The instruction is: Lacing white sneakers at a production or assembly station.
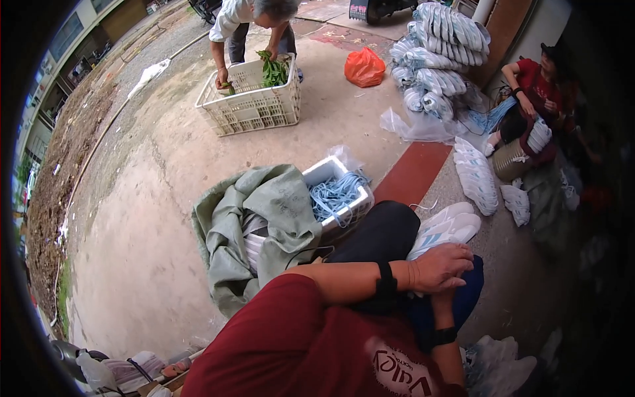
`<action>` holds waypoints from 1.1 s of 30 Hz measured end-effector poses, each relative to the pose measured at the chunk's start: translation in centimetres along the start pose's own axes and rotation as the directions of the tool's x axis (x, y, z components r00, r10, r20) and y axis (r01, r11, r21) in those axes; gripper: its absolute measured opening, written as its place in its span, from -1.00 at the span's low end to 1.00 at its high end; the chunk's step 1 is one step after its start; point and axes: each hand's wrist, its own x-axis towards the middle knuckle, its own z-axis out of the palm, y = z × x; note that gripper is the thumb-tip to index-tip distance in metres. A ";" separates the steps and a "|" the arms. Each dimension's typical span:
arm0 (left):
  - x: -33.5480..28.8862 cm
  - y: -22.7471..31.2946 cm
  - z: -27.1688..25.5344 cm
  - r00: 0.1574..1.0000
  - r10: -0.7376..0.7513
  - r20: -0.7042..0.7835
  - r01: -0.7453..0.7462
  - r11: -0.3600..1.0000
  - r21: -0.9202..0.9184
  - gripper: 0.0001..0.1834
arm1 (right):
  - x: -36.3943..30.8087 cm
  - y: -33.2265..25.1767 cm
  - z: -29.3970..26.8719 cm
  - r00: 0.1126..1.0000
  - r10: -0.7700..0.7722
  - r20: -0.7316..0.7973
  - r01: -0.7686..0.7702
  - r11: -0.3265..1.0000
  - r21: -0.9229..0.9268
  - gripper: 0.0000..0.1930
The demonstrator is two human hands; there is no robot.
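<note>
My left hand [442, 266] reaches across my lap, back upward, its fingers bent down over my right hand. Anything within its grasp is hidden. My right hand [447, 299] comes up from below, mostly covered by the left, so its fingers do not show. Just beyond both hands, a stack of white shoe uppers [447, 228] with pale blue stripes rests on my lap. In front of my knee stands a white foam box [364, 204] of tangled light blue laces [334, 196]. Beside it, a grey-green cloth sack [228, 212] lies open around white striped pieces.
Bundled shoe uppers [443, 49] are piled at the back right, near an orange bag [364, 67]. More uppers [475, 175] lie on the floor. One person [254, 16] handles greens over a cream crate [254, 118]; another person [537, 83] sits at right with uppers.
</note>
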 end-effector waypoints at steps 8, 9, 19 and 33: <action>-4.0 -5.5 3.7 0.930 -0.365 0.047 0.334 0.892 0.305 -0.60 | -0.1 -2.7 -1.2 0.975 0.059 0.216 0.006 0.957 -0.291 -0.26; -4.1 -5.7 3.8 0.927 -0.376 0.020 0.354 0.888 0.293 -0.61 | 0.0 -2.5 -1.3 0.970 0.092 0.224 -0.028 0.961 -0.274 -0.27; -3.9 -5.1 3.8 0.920 -0.390 -0.024 0.380 0.879 0.288 -0.63 | 0.8 -4.3 -2.6 0.945 0.136 0.298 -0.023 0.934 -0.356 -0.26; -11.2 -12.7 -9.5 0.475 -0.784 -0.399 0.824 0.555 -0.111 -0.77 | -1.7 4.8 -9.7 0.917 0.388 -0.089 -0.395 0.856 -0.335 -0.47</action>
